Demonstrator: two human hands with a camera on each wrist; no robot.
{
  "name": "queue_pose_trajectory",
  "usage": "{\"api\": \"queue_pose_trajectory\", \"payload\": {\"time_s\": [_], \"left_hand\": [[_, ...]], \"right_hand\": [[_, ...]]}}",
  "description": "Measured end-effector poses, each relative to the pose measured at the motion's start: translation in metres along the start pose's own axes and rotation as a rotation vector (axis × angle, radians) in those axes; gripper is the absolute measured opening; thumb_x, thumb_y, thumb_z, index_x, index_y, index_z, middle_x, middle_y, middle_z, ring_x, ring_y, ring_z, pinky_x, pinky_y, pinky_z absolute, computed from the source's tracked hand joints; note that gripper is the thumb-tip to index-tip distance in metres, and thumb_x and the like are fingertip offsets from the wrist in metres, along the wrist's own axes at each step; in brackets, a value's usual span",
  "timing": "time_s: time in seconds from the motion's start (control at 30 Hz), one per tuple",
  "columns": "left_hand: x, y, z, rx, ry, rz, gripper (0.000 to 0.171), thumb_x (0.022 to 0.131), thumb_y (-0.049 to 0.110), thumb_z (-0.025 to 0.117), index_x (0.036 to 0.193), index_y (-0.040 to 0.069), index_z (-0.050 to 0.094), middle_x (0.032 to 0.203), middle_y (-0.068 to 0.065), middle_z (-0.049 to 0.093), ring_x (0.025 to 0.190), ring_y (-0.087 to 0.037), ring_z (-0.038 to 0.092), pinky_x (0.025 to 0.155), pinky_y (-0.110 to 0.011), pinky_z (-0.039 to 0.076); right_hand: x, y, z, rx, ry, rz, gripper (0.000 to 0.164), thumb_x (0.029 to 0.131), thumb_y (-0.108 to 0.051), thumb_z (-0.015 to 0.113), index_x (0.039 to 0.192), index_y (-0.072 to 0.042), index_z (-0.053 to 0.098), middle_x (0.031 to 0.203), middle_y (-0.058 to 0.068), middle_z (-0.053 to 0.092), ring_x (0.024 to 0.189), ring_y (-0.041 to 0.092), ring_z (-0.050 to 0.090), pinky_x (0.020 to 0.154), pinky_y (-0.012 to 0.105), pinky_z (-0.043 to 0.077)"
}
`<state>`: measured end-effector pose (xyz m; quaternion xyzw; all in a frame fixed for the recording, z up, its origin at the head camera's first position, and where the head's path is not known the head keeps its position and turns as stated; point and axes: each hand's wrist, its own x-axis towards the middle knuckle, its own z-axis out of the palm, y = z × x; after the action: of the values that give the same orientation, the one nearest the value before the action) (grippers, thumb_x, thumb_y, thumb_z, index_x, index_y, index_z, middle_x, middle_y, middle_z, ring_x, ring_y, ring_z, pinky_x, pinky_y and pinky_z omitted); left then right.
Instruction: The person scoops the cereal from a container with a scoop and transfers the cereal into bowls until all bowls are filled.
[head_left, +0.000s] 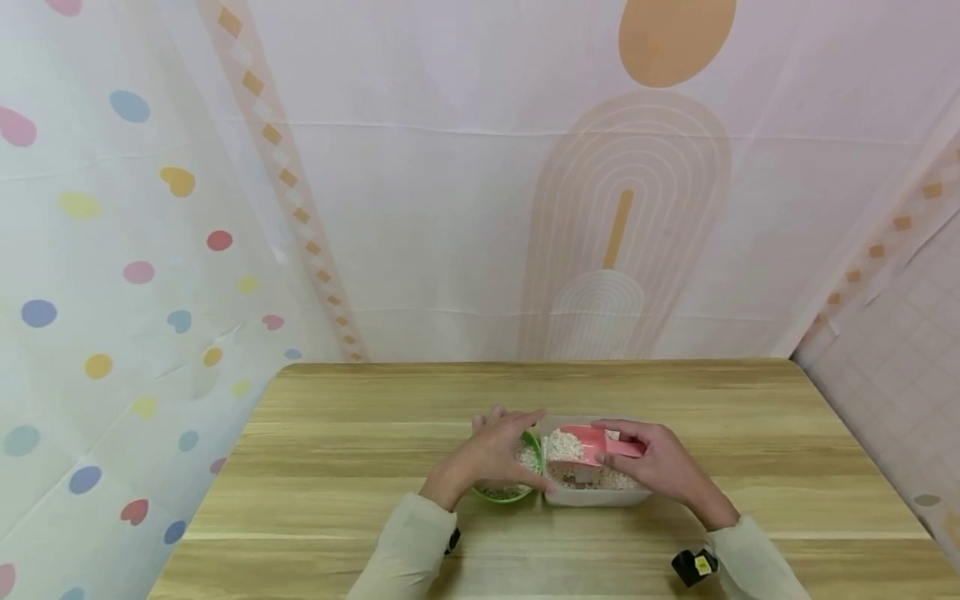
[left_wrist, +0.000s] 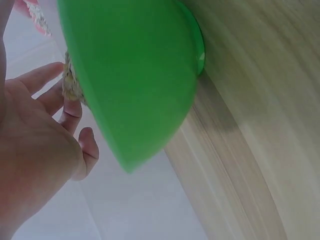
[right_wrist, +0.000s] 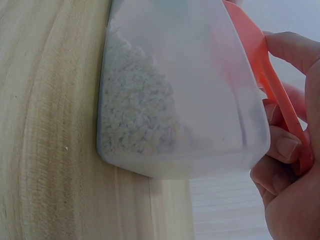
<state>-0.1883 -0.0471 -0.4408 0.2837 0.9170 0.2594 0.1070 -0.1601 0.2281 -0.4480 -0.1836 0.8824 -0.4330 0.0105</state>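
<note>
My right hand (head_left: 660,462) grips the handle of a pink scoop (head_left: 588,446), which carries a heap of oat flakes (head_left: 564,446) over a translucent plastic box (head_left: 596,498). In the right wrist view, the fingers (right_wrist: 285,145) curl round the scoop's handle beside the box wall. More flakes lie in the box. My left hand (head_left: 491,454) is spread over a green bowl (head_left: 504,498) just left of the box, its thumb and index finger reaching toward the box. The left wrist view shows flakes (left_wrist: 71,82) at the rim of the green bowl, near loosely bent fingers (left_wrist: 72,112); contact is unclear.
The bowl and box stand side by side on a wood-grain table (head_left: 360,450). A patterned cloth (head_left: 450,208) hangs behind the table, and a dotted one (head_left: 97,367) hangs at the left. A black wrist device (head_left: 693,567) shows by the right sleeve.
</note>
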Motion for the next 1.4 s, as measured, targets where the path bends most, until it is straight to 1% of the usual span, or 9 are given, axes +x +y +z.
{"api": "queue_pose_trajectory", "payload": {"time_s": [0.13, 0.23, 0.43, 0.63, 0.8, 0.93, 1.07, 1.23, 1.4], "left_hand": [[-0.004, -0.008, -0.004, -0.032, 0.048, 0.019, 0.103, 0.071, 0.062, 0.081, 0.154, 0.022, 0.036, 0.151, -0.002, 0.046, 0.131, -0.026, 0.036, 0.1, -0.046, 0.026], [-0.009, -0.013, -0.009, -0.072, 0.068, 0.018, 0.096, 0.075, 0.058, 0.08, 0.153, 0.021, 0.038, 0.15, -0.003, 0.048, 0.134, -0.028, 0.036, 0.105, -0.05, 0.028], [-0.016, -0.025, -0.012, -0.123, 0.102, 0.005, 0.088, 0.08, 0.055, 0.077, 0.151, 0.016, 0.042, 0.148, -0.006, 0.05, 0.136, -0.031, 0.037, 0.109, -0.056, 0.034], [-0.024, -0.041, -0.012, -0.129, 0.127, 0.005, 0.088, 0.081, 0.054, 0.076, 0.15, 0.012, 0.042, 0.149, -0.008, 0.049, 0.14, -0.035, 0.036, 0.112, -0.059, 0.03], [-0.033, -0.053, -0.011, -0.166, 0.111, 0.015, 0.088, 0.081, 0.051, 0.077, 0.151, 0.011, 0.041, 0.151, -0.01, 0.046, 0.141, -0.036, 0.037, 0.113, -0.059, 0.029], [-0.039, -0.058, -0.009, -0.206, 0.081, 0.027, 0.09, 0.081, 0.049, 0.078, 0.152, 0.011, 0.038, 0.151, -0.014, 0.045, 0.138, -0.036, 0.041, 0.112, -0.058, 0.033], [-0.043, -0.06, -0.006, -0.239, 0.046, -0.001, 0.096, 0.08, 0.052, 0.078, 0.156, 0.014, 0.032, 0.149, -0.015, 0.046, 0.135, -0.034, 0.044, 0.11, -0.058, 0.035], [-0.047, -0.06, -0.002, -0.271, 0.02, -0.056, 0.105, 0.077, 0.055, 0.08, 0.159, 0.022, 0.022, 0.156, -0.016, 0.035, 0.141, -0.037, 0.036, 0.11, -0.063, 0.032], [-0.046, -0.062, 0.003, -0.311, -0.012, -0.045, 0.114, 0.075, 0.051, 0.083, 0.16, 0.019, 0.015, 0.163, -0.014, 0.022, 0.147, -0.038, 0.024, 0.113, -0.062, 0.026]], "right_hand": [[0.0, 0.001, 0.0, -0.004, 0.008, -0.007, 0.041, 0.086, -0.023, 0.078, 0.126, -0.014, 0.069, 0.065, -0.007, 0.045, 0.058, 0.004, 0.04, 0.05, 0.022, 0.037], [0.0, 0.002, -0.001, -0.008, 0.011, -0.004, 0.042, 0.086, -0.024, 0.078, 0.125, -0.015, 0.069, 0.065, -0.007, 0.044, 0.059, 0.005, 0.04, 0.05, 0.022, 0.037], [-0.001, 0.003, -0.002, 0.003, 0.007, -0.007, 0.041, 0.086, -0.025, 0.078, 0.126, -0.016, 0.069, 0.064, -0.006, 0.046, 0.058, 0.005, 0.042, 0.05, 0.022, 0.039], [0.0, 0.005, -0.002, 0.002, 0.001, -0.018, 0.043, 0.087, -0.03, 0.077, 0.126, -0.017, 0.068, 0.062, -0.008, 0.045, 0.056, 0.004, 0.041, 0.049, 0.022, 0.039], [-0.001, 0.005, -0.002, -0.001, 0.003, -0.007, 0.043, 0.086, -0.03, 0.078, 0.126, -0.016, 0.069, 0.063, -0.008, 0.046, 0.057, 0.004, 0.042, 0.05, 0.022, 0.039], [-0.001, 0.005, -0.002, 0.001, 0.004, -0.004, 0.042, 0.086, -0.028, 0.078, 0.125, -0.014, 0.069, 0.065, -0.007, 0.047, 0.058, 0.005, 0.043, 0.051, 0.022, 0.04], [-0.002, 0.004, -0.003, -0.004, 0.003, -0.008, 0.042, 0.087, -0.026, 0.077, 0.125, -0.014, 0.069, 0.066, -0.006, 0.048, 0.059, 0.005, 0.043, 0.051, 0.022, 0.039], [-0.003, 0.004, -0.004, -0.007, 0.005, -0.012, 0.041, 0.087, -0.025, 0.077, 0.125, -0.013, 0.069, 0.066, -0.005, 0.048, 0.06, 0.005, 0.043, 0.051, 0.022, 0.039], [-0.003, 0.003, -0.003, -0.002, 0.004, -0.01, 0.042, 0.087, -0.027, 0.077, 0.125, -0.014, 0.069, 0.065, -0.005, 0.047, 0.059, 0.005, 0.042, 0.051, 0.022, 0.039]]}}
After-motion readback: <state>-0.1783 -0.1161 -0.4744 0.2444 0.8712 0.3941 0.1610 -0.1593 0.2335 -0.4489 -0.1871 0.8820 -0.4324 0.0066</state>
